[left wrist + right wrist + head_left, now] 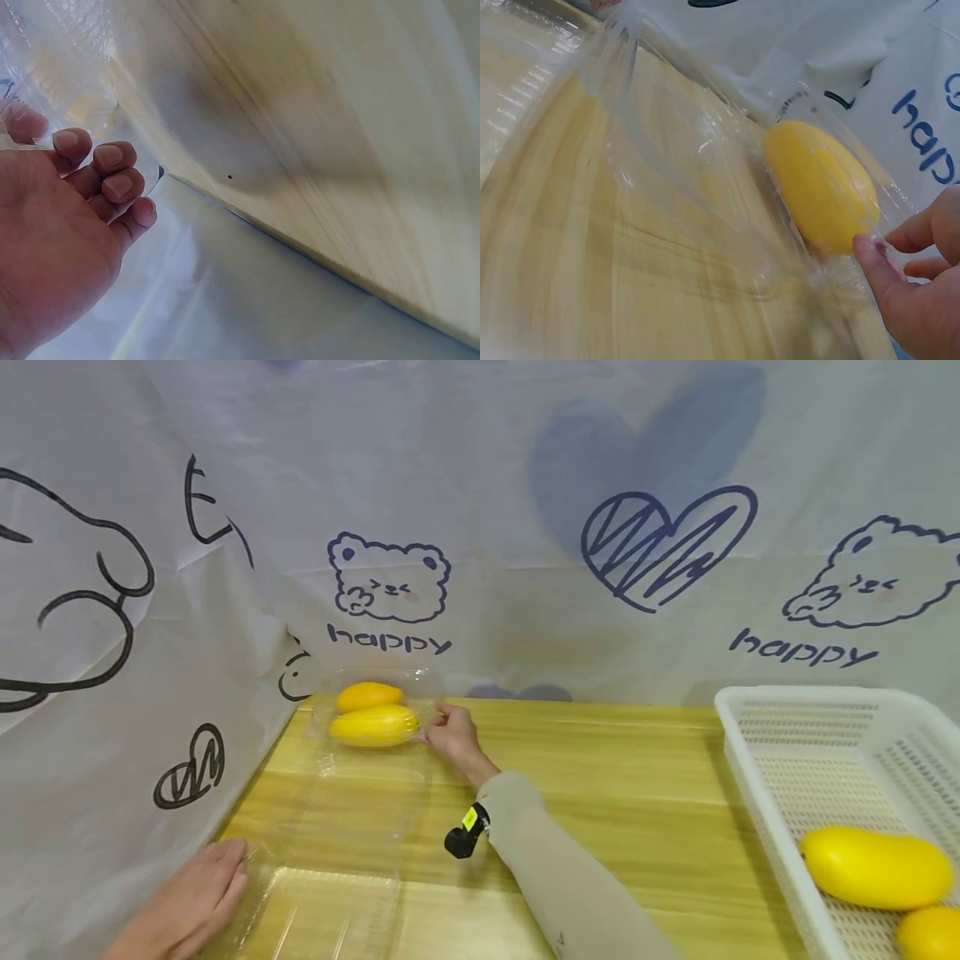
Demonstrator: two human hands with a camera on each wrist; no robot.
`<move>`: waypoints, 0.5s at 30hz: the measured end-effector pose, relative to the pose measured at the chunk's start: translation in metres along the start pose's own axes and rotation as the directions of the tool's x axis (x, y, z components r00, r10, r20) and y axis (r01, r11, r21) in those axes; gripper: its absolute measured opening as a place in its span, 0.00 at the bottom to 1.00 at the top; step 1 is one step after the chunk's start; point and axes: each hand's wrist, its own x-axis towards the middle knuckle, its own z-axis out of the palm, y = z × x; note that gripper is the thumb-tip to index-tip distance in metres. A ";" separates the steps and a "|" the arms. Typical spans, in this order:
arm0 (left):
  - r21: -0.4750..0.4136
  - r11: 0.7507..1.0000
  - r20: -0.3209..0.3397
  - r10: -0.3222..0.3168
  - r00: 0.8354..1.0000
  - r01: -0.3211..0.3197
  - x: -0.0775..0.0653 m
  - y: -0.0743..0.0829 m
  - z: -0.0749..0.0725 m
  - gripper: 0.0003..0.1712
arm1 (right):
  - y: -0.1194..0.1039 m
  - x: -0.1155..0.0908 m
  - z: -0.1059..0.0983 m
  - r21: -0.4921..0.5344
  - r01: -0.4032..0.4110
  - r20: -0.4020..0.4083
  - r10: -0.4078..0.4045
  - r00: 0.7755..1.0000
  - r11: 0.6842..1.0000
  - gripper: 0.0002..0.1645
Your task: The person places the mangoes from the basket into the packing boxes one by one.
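Observation:
Two yellow oblong fruits (374, 727) lie side by side in a clear plastic container (420, 681) at the far left of the table. My right hand (453, 735) is at that container's right side. Its thumb and fingers pinch the clear rim, close to the end of a fruit (821, 187) in the right wrist view. My left hand (198, 893) is at the left edge of a nearer clear plastic container (322, 914). In the left wrist view, the thumb and curled index finger of this hand (60, 240) hold a thin clear edge.
A white perforated basket (765, 810) stands at the right with two yellow fruits (873, 868) showing inside. Printed white cloth (510, 610) hangs behind and left of the wooden table (615, 793). A black wrist device (467, 833) sits on the right sleeve.

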 end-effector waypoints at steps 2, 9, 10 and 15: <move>-0.006 1.000 -0.009 0.002 1.000 -0.002 0.000 0.003 0.000 0.02 | -0.001 0.000 0.005 -0.015 -0.002 -0.001 0.002 1.000 1.000 0.38; -0.035 0.999 -0.032 -0.013 0.999 0.012 0.003 0.012 0.000 0.10 | 0.000 0.004 0.012 -0.016 0.020 0.066 -0.019 0.998 1.000 0.37; -0.044 0.999 -0.034 -0.011 0.999 0.010 0.004 0.014 0.000 0.14 | 0.000 0.004 0.011 -0.021 0.019 0.074 -0.017 0.997 1.000 0.37; -0.063 0.998 -0.061 -0.011 0.998 0.008 0.006 0.020 0.001 0.15 | -0.006 0.004 0.001 -0.099 0.024 0.085 -0.015 0.996 0.995 0.36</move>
